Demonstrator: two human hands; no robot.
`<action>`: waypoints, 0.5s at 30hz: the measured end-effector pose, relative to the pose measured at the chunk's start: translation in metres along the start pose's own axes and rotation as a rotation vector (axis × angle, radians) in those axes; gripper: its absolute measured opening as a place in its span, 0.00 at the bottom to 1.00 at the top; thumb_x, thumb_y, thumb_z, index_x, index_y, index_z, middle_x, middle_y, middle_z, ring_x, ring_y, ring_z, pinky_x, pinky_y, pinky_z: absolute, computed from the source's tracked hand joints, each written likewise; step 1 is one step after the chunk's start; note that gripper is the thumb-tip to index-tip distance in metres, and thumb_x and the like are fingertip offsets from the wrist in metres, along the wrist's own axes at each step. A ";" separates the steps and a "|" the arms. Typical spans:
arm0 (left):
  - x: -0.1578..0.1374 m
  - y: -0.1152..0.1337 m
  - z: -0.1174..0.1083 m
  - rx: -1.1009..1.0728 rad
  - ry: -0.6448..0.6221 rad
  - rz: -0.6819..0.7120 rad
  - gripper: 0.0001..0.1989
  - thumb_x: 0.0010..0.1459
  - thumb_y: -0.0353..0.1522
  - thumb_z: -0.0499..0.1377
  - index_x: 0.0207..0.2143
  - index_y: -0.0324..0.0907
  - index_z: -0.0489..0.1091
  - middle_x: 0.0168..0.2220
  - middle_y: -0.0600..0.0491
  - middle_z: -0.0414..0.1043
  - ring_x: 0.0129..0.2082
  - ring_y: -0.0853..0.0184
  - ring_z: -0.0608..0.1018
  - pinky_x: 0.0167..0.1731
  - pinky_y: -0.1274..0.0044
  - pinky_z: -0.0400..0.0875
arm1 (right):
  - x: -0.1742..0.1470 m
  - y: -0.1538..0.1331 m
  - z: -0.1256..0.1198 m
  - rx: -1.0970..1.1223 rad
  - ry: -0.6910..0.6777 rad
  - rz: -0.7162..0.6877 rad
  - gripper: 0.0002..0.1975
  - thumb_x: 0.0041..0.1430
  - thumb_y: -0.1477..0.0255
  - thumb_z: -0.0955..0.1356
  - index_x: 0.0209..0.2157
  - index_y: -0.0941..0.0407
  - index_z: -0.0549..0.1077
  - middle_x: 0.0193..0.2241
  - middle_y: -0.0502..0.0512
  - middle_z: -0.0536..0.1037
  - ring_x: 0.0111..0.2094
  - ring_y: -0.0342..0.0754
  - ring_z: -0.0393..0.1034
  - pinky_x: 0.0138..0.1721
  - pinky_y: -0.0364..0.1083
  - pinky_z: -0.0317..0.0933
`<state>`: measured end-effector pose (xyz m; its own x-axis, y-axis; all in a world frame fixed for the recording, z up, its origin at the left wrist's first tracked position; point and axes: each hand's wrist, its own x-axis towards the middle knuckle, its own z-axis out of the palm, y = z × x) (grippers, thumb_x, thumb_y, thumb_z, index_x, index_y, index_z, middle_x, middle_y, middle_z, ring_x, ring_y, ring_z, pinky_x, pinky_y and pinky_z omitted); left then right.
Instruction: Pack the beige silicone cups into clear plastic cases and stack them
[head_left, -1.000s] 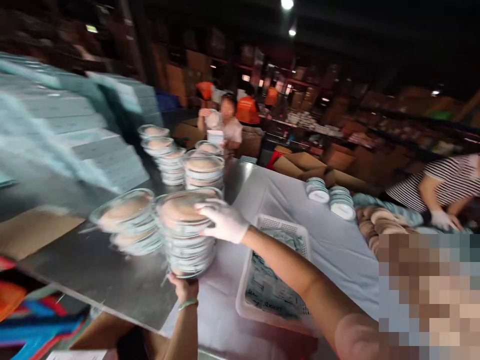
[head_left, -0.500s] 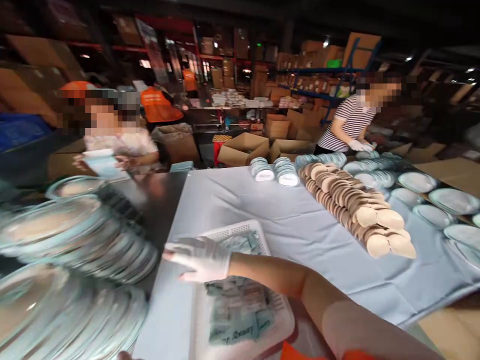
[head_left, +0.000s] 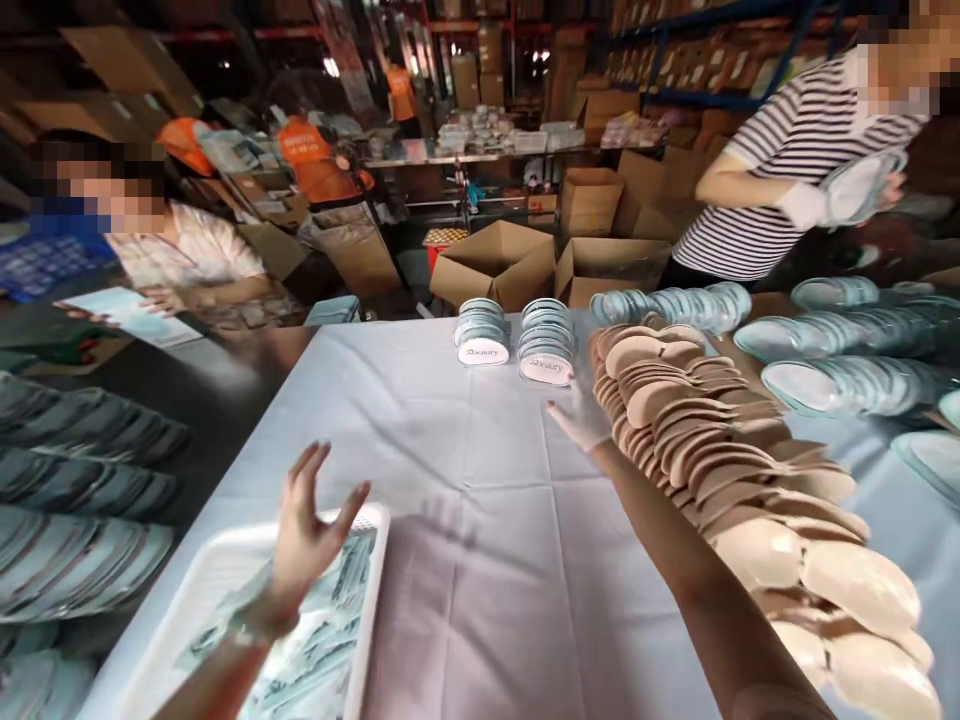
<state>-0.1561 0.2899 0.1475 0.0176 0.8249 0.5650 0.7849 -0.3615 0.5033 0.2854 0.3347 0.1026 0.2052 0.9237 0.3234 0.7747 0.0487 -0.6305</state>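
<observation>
My left hand (head_left: 313,525), bare, is raised over a white plastic basket (head_left: 381,560) with its fingers spread and nothing in them. Small pale-blue printed packets (head_left: 322,650) lie in the basket. My right hand (head_left: 581,415), in a white glove, reaches forward with thumb and fingers apart. Its fingertips are close to the right one of two short rows of oval, blue-edged packs (head_left: 547,368) with lettering on the front; whether they touch is unclear. The other row (head_left: 482,350) stands left of it. Beside my right forearm, beige two-lobed pads (head_left: 720,440) lie overlapped in long rows.
More blue-edged oval packs (head_left: 862,375) line the right side, and stacked ones (head_left: 82,560) stand at left. A person in a striped shirt (head_left: 787,170) holds a pack across the table. Another at left holds a pale-blue sheet (head_left: 135,312). Open cartons (head_left: 495,262) stand behind the pale tablecloth (head_left: 405,400).
My right hand has swung from above the basket at left to the far rows of packs. My left hand has come up into view. The view has shifted, with the basket now lower left.
</observation>
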 end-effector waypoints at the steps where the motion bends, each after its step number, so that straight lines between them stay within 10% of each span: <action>1: 0.033 0.010 0.023 0.022 -0.066 0.002 0.41 0.62 0.55 0.58 0.71 0.46 0.60 0.70 0.38 0.62 0.71 0.42 0.65 0.69 0.49 0.61 | 0.034 0.011 -0.003 -0.018 0.040 0.031 0.40 0.68 0.54 0.65 0.72 0.62 0.56 0.66 0.72 0.64 0.65 0.60 0.63 0.65 0.60 0.62; 8: 0.270 0.056 0.216 0.169 -0.350 -0.037 0.44 0.69 0.56 0.52 0.78 0.51 0.43 0.80 0.46 0.37 0.77 0.35 0.42 0.68 0.38 0.46 | 0.236 0.043 0.005 -0.293 0.040 0.170 0.46 0.63 0.40 0.66 0.75 0.46 0.56 0.76 0.60 0.45 0.74 0.75 0.39 0.66 0.80 0.46; 15: 0.410 0.050 0.377 0.210 -0.455 0.087 0.51 0.65 0.61 0.56 0.76 0.36 0.48 0.79 0.40 0.33 0.76 0.31 0.37 0.65 0.33 0.33 | 0.344 0.062 0.032 -0.399 -0.159 0.141 0.51 0.69 0.43 0.62 0.76 0.65 0.47 0.76 0.71 0.29 0.74 0.79 0.31 0.67 0.79 0.42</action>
<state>0.1237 0.7738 0.1575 0.3200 0.9183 0.2331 0.8753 -0.3807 0.2982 0.3844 0.6675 0.1520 0.2546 0.9594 0.1216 0.9222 -0.2031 -0.3291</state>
